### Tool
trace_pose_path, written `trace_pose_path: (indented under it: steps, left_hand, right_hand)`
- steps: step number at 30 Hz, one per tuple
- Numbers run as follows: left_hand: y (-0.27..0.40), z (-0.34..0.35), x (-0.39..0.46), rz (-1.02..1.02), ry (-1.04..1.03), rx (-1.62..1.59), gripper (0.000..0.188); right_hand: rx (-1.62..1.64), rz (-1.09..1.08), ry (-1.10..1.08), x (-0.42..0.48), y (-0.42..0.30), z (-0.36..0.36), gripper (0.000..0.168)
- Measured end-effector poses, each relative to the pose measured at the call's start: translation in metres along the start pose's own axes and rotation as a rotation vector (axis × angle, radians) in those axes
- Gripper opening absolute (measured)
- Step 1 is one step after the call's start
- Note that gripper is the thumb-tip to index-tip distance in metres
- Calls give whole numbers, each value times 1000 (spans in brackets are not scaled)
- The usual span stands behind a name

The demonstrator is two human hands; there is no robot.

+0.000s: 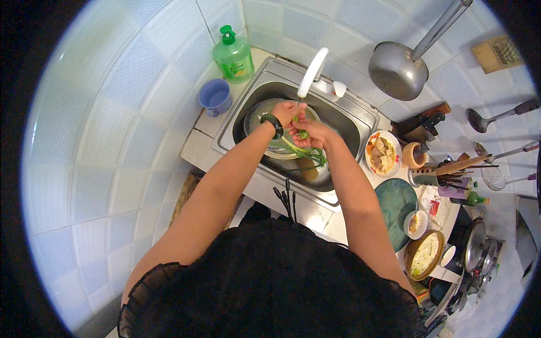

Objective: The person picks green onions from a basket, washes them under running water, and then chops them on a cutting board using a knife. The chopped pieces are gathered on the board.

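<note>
My left hand [288, 114], with a dark bangle at its wrist, is just below the white faucet spout [312, 72], its fingers bent on green vegetables. My right hand [312, 132] is close beside it, holding green vegetables [303, 134] in curled fingers. Long green stalks, perhaps scallions [315, 155], hang below the hands. Under them a round metal basin [255, 116] holding water stands in the stainless steel sink [353, 139]. A brown object [307, 170] lies on the sink bottom by the basin. Exactly which stalks each hand holds cannot be told.
A green soap pump bottle [233, 59] and a blue mug [215, 96] stand left of the sink. At right are a plate of food [382, 154], a wooden mortar [414, 155], a green round board [393, 194], a small bowl [415, 224], and knives on the wall. A wok [397, 72] hangs above.
</note>
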State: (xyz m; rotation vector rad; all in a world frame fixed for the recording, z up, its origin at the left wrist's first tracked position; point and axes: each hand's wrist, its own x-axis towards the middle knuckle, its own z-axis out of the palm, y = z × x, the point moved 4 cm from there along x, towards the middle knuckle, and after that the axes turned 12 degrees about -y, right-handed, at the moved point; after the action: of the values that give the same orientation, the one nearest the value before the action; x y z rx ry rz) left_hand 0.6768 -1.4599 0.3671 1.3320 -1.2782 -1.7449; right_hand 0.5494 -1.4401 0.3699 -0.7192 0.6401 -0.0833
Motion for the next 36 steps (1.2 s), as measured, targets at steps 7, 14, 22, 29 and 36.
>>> trace_pose_path:
  steps: [7,14,22,29,36]
  left_hand:
    - [-12,-14,6,110,-112,-296,26]
    - [-16,-37,-2,74,199,-403,17]
    - [-25,-33,10,215,346,-924,19]
    - [-43,-74,-23,-58,544,-277,44]
    - [-82,-70,-42,-330,334,-206,96]
  right_hand:
    - [69,-102,-23,10,-9,-2,18]
    - [-975,-235,461,19,-24,4,37]
    - [-787,-472,624,14,-22,6,47]
    - [-1476,-173,771,20,4,3,45]
    - [-1653,30,714,50,25,4,36]
